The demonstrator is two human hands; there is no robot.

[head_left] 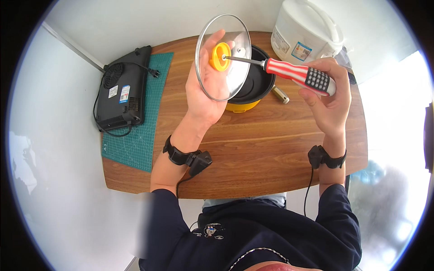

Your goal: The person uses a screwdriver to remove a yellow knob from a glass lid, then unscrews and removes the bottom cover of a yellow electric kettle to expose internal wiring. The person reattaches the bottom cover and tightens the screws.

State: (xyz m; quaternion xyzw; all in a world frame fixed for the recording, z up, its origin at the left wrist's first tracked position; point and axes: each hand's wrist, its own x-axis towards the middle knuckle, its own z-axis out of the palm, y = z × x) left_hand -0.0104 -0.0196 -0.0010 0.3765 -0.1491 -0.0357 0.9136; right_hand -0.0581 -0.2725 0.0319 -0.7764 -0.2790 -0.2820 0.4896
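Note:
My left hand [203, 97] holds a clear glass lid [238, 79] with a steel rim, tilted upright, my fingers showing behind the glass. A yellow ring-shaped knob [219, 63] sits at the lid's middle with a silver screw in it. The tip of a screwdriver [288, 72] meets that screw; its handle is red, white and black with stars. My right hand [333, 110] grips the handle. Behind the lid is a black-lined yellow pot [244, 106] on the wooden table.
A black appliance [118, 104] with a cord and plug lies on a green cutting mat [135, 153] at the left. A white lidded appliance [302, 29] stands at the back right. A small pale handle-like piece [279, 93] lies beside the pot on the table [266, 153].

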